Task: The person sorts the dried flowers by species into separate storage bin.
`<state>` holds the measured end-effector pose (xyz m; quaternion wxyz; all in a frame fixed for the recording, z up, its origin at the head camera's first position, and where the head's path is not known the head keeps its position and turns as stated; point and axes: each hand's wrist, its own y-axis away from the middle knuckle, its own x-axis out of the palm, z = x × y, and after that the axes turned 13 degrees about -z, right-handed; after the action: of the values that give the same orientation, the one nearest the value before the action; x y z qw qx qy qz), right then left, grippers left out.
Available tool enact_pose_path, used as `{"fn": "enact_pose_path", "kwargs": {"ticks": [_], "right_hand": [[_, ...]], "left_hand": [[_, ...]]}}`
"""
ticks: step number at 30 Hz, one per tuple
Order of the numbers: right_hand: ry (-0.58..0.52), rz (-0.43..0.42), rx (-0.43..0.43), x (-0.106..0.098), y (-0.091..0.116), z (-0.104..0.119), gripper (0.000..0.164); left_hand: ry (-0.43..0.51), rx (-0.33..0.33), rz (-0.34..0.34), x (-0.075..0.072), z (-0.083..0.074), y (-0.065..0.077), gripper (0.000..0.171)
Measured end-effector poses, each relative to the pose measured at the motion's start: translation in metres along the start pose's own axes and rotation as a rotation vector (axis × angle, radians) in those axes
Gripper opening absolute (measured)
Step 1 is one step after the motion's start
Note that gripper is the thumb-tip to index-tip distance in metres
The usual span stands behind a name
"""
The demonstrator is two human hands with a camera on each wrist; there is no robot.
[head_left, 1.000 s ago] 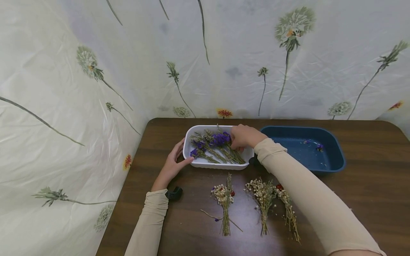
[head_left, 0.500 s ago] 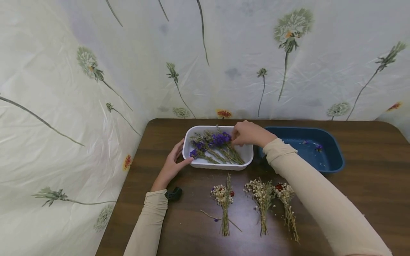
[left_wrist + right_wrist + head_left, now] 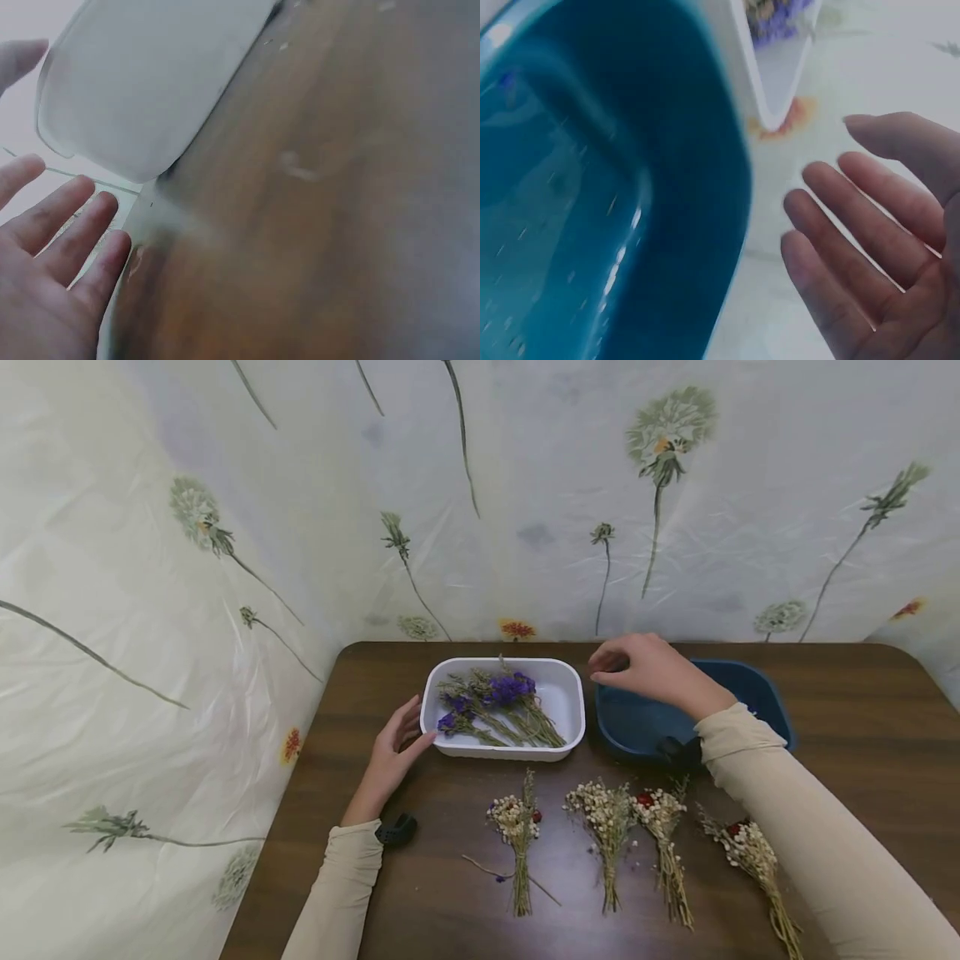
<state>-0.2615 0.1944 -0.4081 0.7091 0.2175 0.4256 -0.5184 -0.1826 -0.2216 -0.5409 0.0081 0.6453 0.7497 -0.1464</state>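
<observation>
White, smooth-walled, the rectangular tray sits near the back left corner of the tabletop, and the purple-flowered dried sprigs lie inside it, stems slanting toward its front right corner. Just right of it, along the tabletop's back edge, stands the blue basin. The left hand grasps nothing: its fingers are relaxed beside the tray's left end, the thumb near the front left corner, though whether it touches cannot be told. The right hand is likewise released, fingers loosely bent above the basin's back left corner. Four dried bunches lie farther from the back edge, the leftmost bunch crossed by a thin stem. Good handling of the sprigs likely means steadying the tray lightly at its left wall, pinching stems low rather than the brittle-looking heads, and keeping all flowers turned one way. Lifting gently should limit shedding, and the right sleeve needs to clear the rightmost bunch just beside it.
</observation>
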Motion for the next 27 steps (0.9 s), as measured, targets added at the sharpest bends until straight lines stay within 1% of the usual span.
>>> {"fn": "enact_pose_path", "kwargs": {"ticks": [3,7,11,14,16,19,23,27], "right_hand": [[0.000,-0.048,0.031,-0.012,0.017,-0.015,0.033],[-0.018,-0.115,0.093,-0.023,0.043,-0.038,0.037],[-0.026,-0.234,0.103,-0.031,0.072,-0.061,0.037],[-0.040,-0.328,0.108,-0.036,0.092,-0.081,0.039],[-0.056,-0.373,0.136,-0.040,0.106,-0.096,0.041],[-0.101,-0.416,0.202,-0.044,0.129,-0.121,0.043],[-0.237,-0.450,0.284,-0.044,0.155,-0.150,0.049],[-0.361,-0.443,0.337,-0.038,0.172,-0.168,0.056]], "left_hand": [[0.001,0.005,-0.045,-0.001,-0.001,0.006,0.063],[-0.013,-0.001,-0.123,-0.002,-0.008,0.015,0.057],[-0.023,-0.024,-0.186,-0.004,-0.016,0.024,0.043],[-0.040,-0.037,-0.198,-0.005,-0.019,0.031,0.031],[-0.063,-0.028,-0.174,-0.005,-0.020,0.037,0.026],[-0.114,0.012,-0.091,-0.001,-0.024,0.048,0.025],[-0.176,0.063,0.034,0.010,-0.031,0.062,0.026],[-0.215,0.087,0.124,0.024,-0.039,0.076,0.024]]}}
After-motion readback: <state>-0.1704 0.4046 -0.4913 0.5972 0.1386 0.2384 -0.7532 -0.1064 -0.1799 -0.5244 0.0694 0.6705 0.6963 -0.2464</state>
